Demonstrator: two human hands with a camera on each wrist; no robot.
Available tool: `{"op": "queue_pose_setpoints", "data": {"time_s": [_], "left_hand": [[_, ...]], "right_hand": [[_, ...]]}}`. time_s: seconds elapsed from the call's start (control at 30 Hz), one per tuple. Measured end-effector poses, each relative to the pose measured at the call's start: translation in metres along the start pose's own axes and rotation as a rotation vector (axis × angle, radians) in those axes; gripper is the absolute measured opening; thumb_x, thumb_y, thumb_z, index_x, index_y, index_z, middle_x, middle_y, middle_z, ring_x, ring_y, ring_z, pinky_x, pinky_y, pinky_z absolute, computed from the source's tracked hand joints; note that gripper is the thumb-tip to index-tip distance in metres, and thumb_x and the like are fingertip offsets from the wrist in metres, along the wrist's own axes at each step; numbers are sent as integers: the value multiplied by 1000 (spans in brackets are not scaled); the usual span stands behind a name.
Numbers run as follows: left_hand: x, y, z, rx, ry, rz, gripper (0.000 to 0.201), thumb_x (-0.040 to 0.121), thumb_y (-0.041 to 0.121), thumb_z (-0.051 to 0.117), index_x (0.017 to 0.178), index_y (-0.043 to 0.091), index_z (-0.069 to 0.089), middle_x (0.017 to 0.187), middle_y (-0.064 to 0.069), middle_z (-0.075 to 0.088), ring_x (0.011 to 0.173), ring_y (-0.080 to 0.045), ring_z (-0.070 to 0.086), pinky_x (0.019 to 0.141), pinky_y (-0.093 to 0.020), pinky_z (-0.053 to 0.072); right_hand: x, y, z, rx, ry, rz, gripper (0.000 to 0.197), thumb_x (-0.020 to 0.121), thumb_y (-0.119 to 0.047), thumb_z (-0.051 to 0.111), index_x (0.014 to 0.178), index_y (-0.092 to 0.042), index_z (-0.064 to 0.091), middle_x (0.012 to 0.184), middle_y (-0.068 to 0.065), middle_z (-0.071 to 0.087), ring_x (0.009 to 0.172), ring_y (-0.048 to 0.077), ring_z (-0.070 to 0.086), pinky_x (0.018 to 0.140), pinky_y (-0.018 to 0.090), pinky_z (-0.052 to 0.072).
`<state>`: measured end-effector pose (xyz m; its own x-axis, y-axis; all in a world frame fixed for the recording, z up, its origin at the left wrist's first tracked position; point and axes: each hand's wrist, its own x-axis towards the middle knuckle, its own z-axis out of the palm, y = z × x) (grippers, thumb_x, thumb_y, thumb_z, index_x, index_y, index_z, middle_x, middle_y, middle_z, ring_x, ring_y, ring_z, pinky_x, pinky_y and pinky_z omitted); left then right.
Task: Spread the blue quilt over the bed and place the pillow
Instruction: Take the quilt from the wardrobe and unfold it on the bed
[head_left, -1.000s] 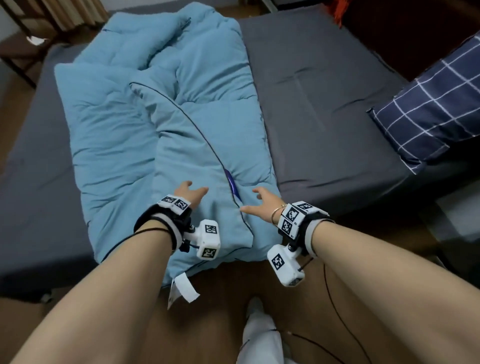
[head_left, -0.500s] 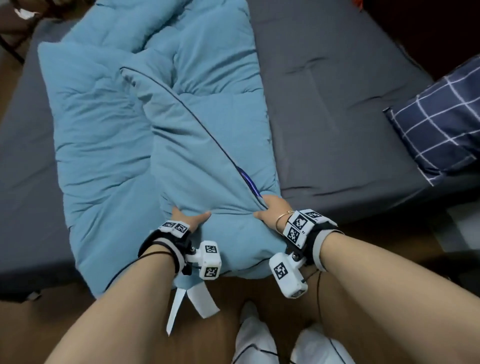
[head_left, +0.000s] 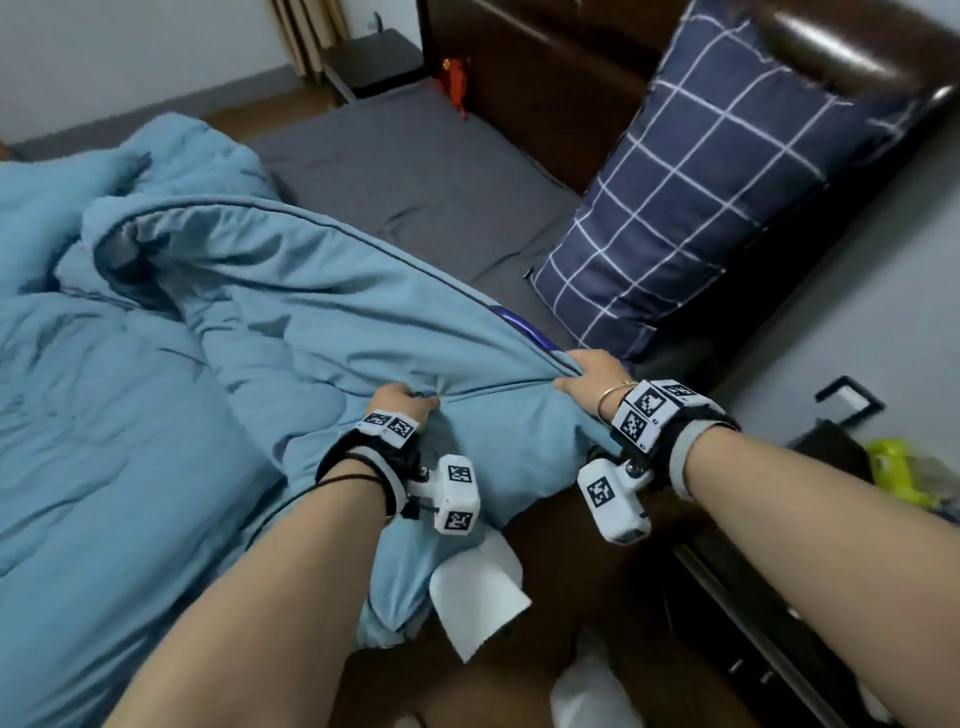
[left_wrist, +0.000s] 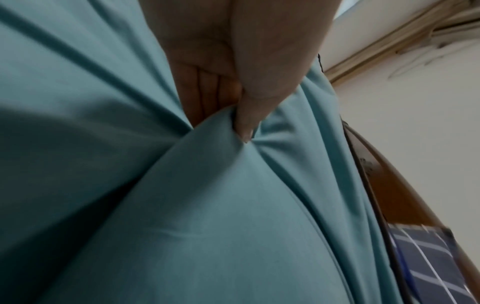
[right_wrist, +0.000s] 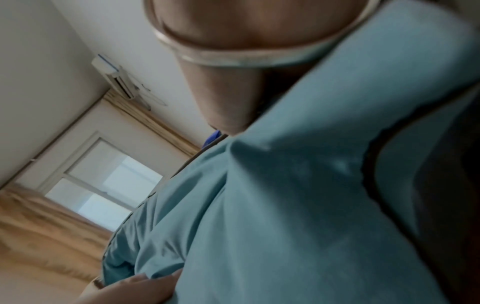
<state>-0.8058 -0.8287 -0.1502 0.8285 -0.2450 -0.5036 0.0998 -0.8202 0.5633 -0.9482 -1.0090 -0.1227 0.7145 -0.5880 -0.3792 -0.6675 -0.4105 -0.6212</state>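
The blue quilt (head_left: 130, 415) lies bunched over the left part of the bed, its near fold lifted. My left hand (head_left: 402, 402) grips a fold of the quilt (left_wrist: 207, 205), thumb and curled fingers pinching the fabric. My right hand (head_left: 589, 371) grips the quilt's piped edge next to a dark blue patch; the right wrist view shows the quilt (right_wrist: 285, 205) filling the frame under the wrist. A navy checked pillow (head_left: 691, 192) leans upright against the dark headboard (head_left: 545, 67) at the right. The grey sheet (head_left: 415, 171) is bare between quilt and pillow.
A white label (head_left: 475, 597) hangs from the quilt's near corner over the wooden floor. A dark bedside cabinet (head_left: 769, 623) with a yellow-green bag (head_left: 904, 467) stands at the right. A small dark stand (head_left: 374, 62) and a red object (head_left: 457, 83) are at the far side.
Both hands closed on the quilt's near edge, then lifted and pulled it to the right toward the headboard. The head view swung right, bringing the pillow and headboard into full view.
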Motion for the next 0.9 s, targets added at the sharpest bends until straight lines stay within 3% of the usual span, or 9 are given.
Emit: {"op": "queue_pose_setpoints", "data": {"time_s": [0.1,0.17,0.23,0.3,0.4,0.47,0.53,0.67,0.9], "left_hand": [[-1,64,63,-49,-74,57,34,79,24,72,58,15,47,84,-14,59,79,-24,57,71,-31,47],[2,91,103,-97,-147,76,25,76,21,74,62,15,54,87,-18,65,88,-30,67,85,-41,57],[1,105,135,-119,-203,86,28,79,18,72,58,15,53,81,-18,63,90,-30,67,90,-46,56],[-9,114,154,-121,-269,73,32,86,17,65,57,18,51,68,-11,58,83,-23,61,86,-39,55],[-12,111,155,-155,-327,52,22,92,18,56,70,17,58,66,0,53,79,-20,54,74,-30,45],[-5,98,135,-172,-273,56,9,91,16,56,85,12,60,68,-2,57,82,-21,55,75,-30,45],[6,75,107,-197,-204,27,12,90,13,55,96,8,65,83,-12,65,87,-24,59,77,-33,47],[14,11,31,-239,-64,-52,27,90,10,53,111,-2,66,118,-23,67,114,-35,62,97,-45,49],[-11,-146,-114,-349,186,-158,21,90,7,53,100,0,70,102,-25,70,105,-34,65,88,-38,51]], "right_hand": [[21,61,-63,-16,75,85,44,87,-15,60,131,-18,55,129,11,62,119,29,57,99,29,42],[31,97,-92,-42,122,154,41,87,-14,59,128,-15,57,127,13,62,117,31,58,96,30,44],[38,126,-111,-85,166,219,35,86,-13,58,120,-7,60,122,18,63,112,36,59,91,33,46],[44,150,-121,-104,207,273,31,83,-13,57,113,-4,62,115,21,64,107,38,60,86,34,47],[45,174,-122,-85,238,369,22,76,-18,55,91,-5,66,102,24,65,97,32,62,76,31,42],[45,179,-109,-73,254,435,30,82,-12,55,110,-4,64,115,25,64,107,37,60,85,33,45],[44,164,-89,-102,296,489,40,87,-14,51,127,-9,53,126,28,55,113,44,54,97,40,44],[46,84,-35,-130,221,371,46,85,-18,48,131,-20,46,128,26,49,111,45,53,102,44,43],[23,-103,112,-161,-7,-28,41,85,-11,51,126,-13,52,127,19,59,123,36,50,104,38,41]]}}
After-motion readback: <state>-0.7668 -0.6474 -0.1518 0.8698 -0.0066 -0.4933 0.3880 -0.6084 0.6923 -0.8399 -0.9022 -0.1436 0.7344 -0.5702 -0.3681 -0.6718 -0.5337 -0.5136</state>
